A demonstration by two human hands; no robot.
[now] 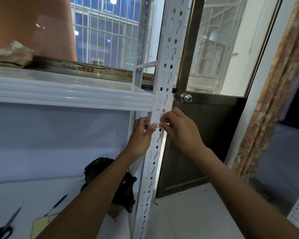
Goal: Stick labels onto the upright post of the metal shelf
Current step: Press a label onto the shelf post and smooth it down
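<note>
Fingers [153, 126] on label [157, 125] against post [164, 80]

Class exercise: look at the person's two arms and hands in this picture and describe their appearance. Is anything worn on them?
Both the left hand and the right hand are bare: no gloves, rings, watch or bracelet show. The forearms are uncovered right to the bottom edge of the frame, so no sleeve is visible. Nails look short and unpainted.

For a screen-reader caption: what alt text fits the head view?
Both hands, left hand and right hand, press a small red-edged label onto the white perforated upright post, just below a white shelf. Scissors lie on the lower shelf; a brown door stands behind.
</note>
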